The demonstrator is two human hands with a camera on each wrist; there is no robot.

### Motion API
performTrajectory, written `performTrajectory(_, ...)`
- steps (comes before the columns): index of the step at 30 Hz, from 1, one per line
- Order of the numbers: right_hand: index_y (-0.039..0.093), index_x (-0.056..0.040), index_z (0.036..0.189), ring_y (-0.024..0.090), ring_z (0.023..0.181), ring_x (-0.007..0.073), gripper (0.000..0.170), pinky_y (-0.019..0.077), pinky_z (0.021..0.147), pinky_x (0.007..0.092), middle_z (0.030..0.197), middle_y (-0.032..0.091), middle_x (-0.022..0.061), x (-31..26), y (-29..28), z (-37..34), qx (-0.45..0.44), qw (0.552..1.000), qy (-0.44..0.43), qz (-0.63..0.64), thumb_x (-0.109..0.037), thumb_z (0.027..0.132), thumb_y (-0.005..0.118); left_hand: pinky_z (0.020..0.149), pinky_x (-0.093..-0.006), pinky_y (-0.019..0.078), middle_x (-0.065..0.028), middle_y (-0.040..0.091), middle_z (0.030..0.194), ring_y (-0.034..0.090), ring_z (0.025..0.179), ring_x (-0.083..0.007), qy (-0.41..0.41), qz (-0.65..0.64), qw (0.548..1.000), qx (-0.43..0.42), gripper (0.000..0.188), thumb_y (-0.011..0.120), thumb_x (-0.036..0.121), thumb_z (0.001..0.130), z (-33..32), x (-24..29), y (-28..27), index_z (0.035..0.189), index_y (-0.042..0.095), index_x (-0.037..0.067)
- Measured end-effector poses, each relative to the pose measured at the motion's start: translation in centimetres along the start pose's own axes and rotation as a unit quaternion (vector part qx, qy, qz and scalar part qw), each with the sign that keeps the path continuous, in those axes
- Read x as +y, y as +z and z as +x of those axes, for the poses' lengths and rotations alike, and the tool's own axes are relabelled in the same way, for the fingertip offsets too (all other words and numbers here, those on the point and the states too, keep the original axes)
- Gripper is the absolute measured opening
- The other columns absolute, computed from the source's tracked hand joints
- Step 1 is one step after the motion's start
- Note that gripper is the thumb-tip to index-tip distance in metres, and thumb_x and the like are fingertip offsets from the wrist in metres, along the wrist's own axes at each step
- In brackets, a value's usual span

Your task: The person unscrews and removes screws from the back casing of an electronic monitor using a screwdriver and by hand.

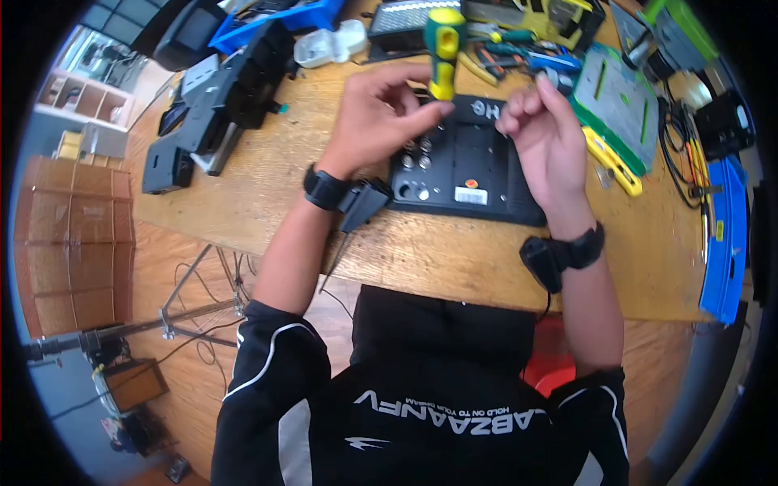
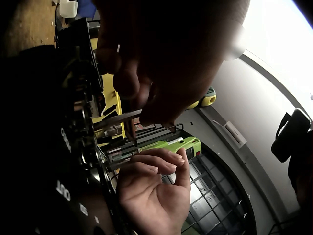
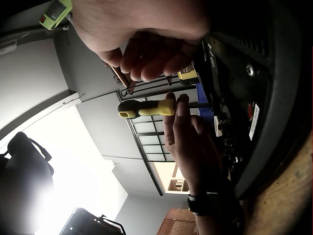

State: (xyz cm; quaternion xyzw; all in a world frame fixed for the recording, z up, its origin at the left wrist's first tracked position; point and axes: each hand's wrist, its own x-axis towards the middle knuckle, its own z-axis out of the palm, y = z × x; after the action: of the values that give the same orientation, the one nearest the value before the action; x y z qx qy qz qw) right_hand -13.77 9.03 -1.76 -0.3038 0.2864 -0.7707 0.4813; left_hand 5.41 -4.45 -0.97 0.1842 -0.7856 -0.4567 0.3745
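My left hand pinches a green-and-yellow screwdriver low down, at the yellow collar and the shaft. It stands upright over a flat black device with a barcode label and several round metal connectors. In the left wrist view the metal shaft runs down beside those connectors, while the dark left hand covers part of the handle. My right hand hovers over the device's right side, its fingers loosely bent and apart from the screwdriver. The right wrist view shows the screwdriver handle below the right hand's fingers.
A yellow utility knife and a green-edged plate lie to the right. Pliers and other hand tools crowd the back. Black plastic housings stand at the left, and a blue tray sits along the right edge.
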Motion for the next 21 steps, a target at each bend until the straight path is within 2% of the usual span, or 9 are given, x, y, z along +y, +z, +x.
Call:
performTrajectory(6,0.062,-0.0060,0.085,0.061,0.075,0.0147,0.032,0.0506,0.074,0.0287,0.090,0.068,0.0103,0.0,0.1,-0.1,-0.024,0.999,-0.013,-0.038,-0.031,0.105,0.058,0.056,-0.0158,0.0450,-0.0017,0.075,0.087,0.057,0.063,0.0008,-0.002,-0.045,0.999,-0.023,0.040,0.084,0.003,0.082,0.1,0.4,-0.1,0.118,0.070,-0.003)
performTrajectory(10,0.068,-0.0031,0.094,0.062,0.075,0.0119,0.030,0.0513,0.074,0.0264,0.103,0.072,0.0138,0.0,1.0,-0.4,-0.015,0.993,-0.055,-0.101,-0.029,0.105,0.058,0.056,-0.0155,0.0451,-0.0032,0.076,0.090,0.057,0.063,0.0010,-0.007,-0.034,0.999,-0.015,0.042,0.085,0.003,0.081,0.2,0.7,-0.1,0.119,0.070,-0.004)
performTrajectory(12,0.072,0.0004,0.106,0.062,0.076,0.0094,0.027,0.0514,0.073,0.0239,0.120,0.071,0.0173,0.0,1.5,-0.7,-0.052,0.974,-0.107,-0.193,-0.024,0.103,0.060,0.056,-0.0152,0.0450,-0.0029,0.076,0.090,0.056,0.063,0.0013,-0.002,0.003,1.000,-0.007,0.043,0.086,0.004,0.080,0.2,-0.2,-0.3,0.119,0.070,-0.004)
performTrajectory(13,0.072,0.0004,0.106,0.062,0.076,0.0094,0.027,0.0514,0.073,0.0239,0.120,0.071,0.0173,0.1,1.7,-0.8,-0.051,0.974,-0.106,-0.193,-0.024,0.103,0.060,0.056,-0.0152,0.0450,-0.0029,0.076,0.090,0.056,0.063,0.0013,-0.003,0.002,1.000,-0.007,0.043,0.086,0.004,0.080,0.2,-0.2,-0.2,0.119,0.070,-0.004)
performTrajectory(16,0.072,0.0040,0.112,0.064,0.079,0.0096,0.023,0.0522,0.074,0.0234,0.135,0.063,0.0197,0.2,2.2,-1.0,-0.098,0.957,-0.136,-0.237,-0.014,0.100,0.064,0.056,-0.0154,0.0414,0.0010,0.072,0.085,0.053,0.062,0.0017,0.024,0.034,0.999,-0.014,0.039,0.086,0.006,0.082,0.1,0.3,-0.2,0.118,0.073,0.000)
performTrajectory(21,0.072,0.0037,0.115,0.065,0.087,0.0101,0.024,0.0532,0.074,0.0237,0.137,0.061,0.0195,0.4,2.2,-1.1,-0.112,0.957,-0.124,-0.237,-0.013,0.101,0.063,0.057,-0.0161,0.0432,0.0010,0.072,0.087,0.056,0.064,0.0003,0.015,0.020,1.000,-0.018,0.040,0.088,0.009,0.081,0.0,0.2,-0.1,0.116,0.073,0.000)
